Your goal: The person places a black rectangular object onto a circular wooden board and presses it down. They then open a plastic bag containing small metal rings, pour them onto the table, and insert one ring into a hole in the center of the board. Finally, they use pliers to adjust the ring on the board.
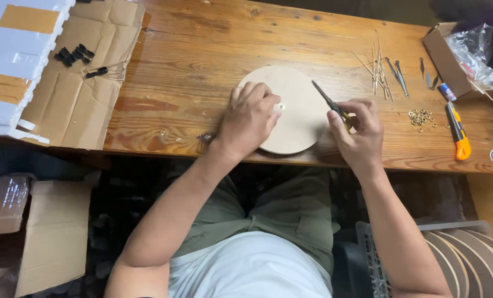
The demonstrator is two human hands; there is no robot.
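Observation:
A round, pale wooden disc (299, 118) lies flat at the front edge of the wooden table (202, 60). My left hand (249, 118) rests on the disc's left half, its fingertips beside a small metal ring (281, 106) at the disc's centre. My right hand (358, 129) grips a pair of dark pliers (326, 100) with yellow handles, and their tip points up and left over the disc's right part.
Thin sticks and metal clock hands (383, 70) lie to the right, with a pile of small brass rings (421, 117), an orange utility knife (459, 135) and an open cardboard box (448, 58). Flattened cardboard (75, 105) holds black parts (75, 55). More discs (467, 259) stand in a crate.

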